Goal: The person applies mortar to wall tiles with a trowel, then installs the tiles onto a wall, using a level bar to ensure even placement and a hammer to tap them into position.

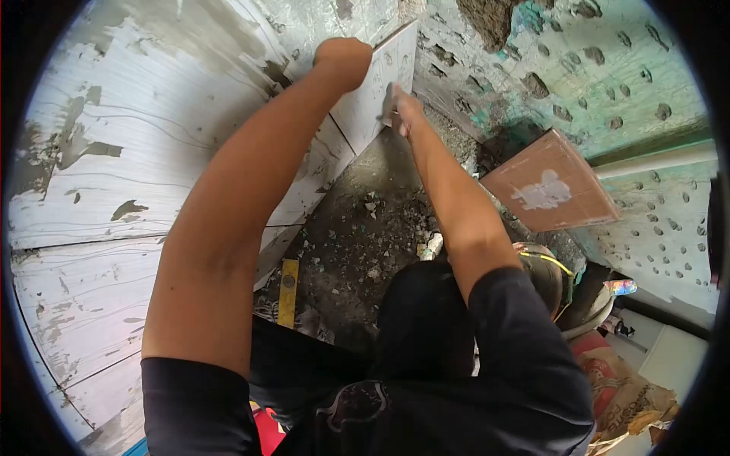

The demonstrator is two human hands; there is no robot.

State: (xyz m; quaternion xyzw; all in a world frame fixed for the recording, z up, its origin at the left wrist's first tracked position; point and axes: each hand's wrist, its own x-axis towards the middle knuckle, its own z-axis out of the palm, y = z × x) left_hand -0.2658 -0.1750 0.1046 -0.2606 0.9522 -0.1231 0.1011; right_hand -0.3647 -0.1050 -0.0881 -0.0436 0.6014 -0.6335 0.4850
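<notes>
A pale, wood-patterned tile (372, 106) stands upright against the wall in the corner. My left hand (344, 62) is closed in a fist against the tile's upper left part; whether it holds anything is hidden. Near the tile's right side is my right hand (404, 112), its fingers bent around something small and grey that I cannot make out. White wood-patterned tiles (114, 178), smeared with grey mortar, cover the wall on the left.
A brown-backed tile (544, 182) leans against the pitted green wall (608, 76). Rubble covers the floor (357, 220). A yellow level (288, 292) lies near my knee. At the right are a bucket (541, 277) and a torn paper sack (620, 387).
</notes>
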